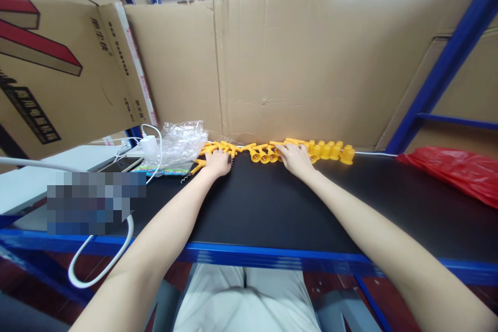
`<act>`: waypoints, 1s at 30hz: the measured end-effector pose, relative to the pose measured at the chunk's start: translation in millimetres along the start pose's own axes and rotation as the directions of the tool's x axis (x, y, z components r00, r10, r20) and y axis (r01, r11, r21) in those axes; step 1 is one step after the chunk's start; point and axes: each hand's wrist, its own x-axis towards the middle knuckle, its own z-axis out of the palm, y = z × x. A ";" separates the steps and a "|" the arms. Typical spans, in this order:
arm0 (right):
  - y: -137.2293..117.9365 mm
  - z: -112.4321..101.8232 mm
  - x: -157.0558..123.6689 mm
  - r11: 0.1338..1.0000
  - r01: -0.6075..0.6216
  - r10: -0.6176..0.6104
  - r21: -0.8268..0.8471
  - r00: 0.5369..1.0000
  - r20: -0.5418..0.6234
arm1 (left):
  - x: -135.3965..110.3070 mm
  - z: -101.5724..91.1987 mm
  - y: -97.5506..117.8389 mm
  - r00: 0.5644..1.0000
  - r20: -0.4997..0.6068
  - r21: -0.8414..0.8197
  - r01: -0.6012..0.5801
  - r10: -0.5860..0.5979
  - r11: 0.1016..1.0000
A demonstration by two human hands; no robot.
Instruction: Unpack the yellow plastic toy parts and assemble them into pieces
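Note:
A row of small yellow and orange plastic parts (330,150) lies along the back of a black table top (264,202), against a cardboard wall. My left hand (218,162) reaches far forward and rests palm down on the orange pieces (218,148) at the left end of the row. My right hand (295,158) lies on the parts near the row's middle, fingers curled over some of them. Whether either hand grips a piece is hidden. A small metal spring (185,178) lies near my left wrist.
A crumpled clear plastic bag (181,141), a white charger (148,145) with its cable and a phone (119,164) sit at the left. A red plastic bag (459,171) lies at the right. Cardboard boxes (58,62) and blue shelf posts (443,67) surround the table.

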 end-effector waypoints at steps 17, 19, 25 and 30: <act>8.4 1.1 -3.2 0.994 -0.065 0.065 0.092 0.998 0.006 | 5.6 9.6 -2.5 0.983 -0.008 -0.101 -0.183 0.184 0.978; 11.6 -1.2 -2.0 0.989 -0.079 0.083 0.127 0.996 -0.019 | 5.8 8.9 -3.0 0.980 -0.018 -0.099 -0.201 0.200 0.975; 46.0 -14.4 0.0 0.935 -0.274 0.310 0.226 0.940 -0.142 | 7.1 9.2 -3.2 0.976 -0.065 -0.101 -0.215 0.209 0.971; 96.1 -16.5 -13.2 0.798 -0.538 0.584 0.272 0.802 -0.124 | 5.9 6.9 1.0 0.980 -0.057 -0.124 -0.197 0.191 0.973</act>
